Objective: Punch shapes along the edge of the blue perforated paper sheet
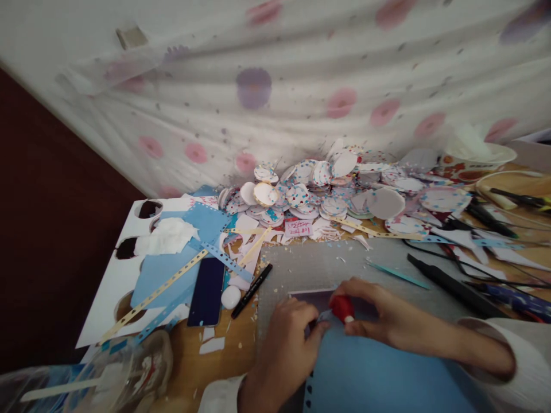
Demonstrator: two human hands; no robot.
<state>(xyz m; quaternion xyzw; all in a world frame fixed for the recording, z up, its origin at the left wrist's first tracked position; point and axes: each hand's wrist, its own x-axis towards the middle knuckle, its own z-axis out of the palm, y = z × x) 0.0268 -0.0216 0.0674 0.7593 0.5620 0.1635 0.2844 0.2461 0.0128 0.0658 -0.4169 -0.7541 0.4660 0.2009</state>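
Note:
A small red craft punch (342, 308) with a white part at its lower end is gripped between the thumb and fingers of my right hand (379, 312). It sits at the upper left corner of a light blue paper sheet (379, 373). My left hand (293, 338) is closed, pinching that corner of the sheet beside the punch. Along the sheet's left edge runs a row of small dark punched holes. Under both hands lies a grey cutting mat (301, 264). My fingers hide the exact spot where punch and paper meet.
Many speckled paper discs (297, 195) are heaped along the curtain (293, 92). Left of the mat are a phone (206, 292), a black marker (252, 291) and punched strips (155, 296). A teal stick (398, 275), a black tool (451, 287) and cables lie right.

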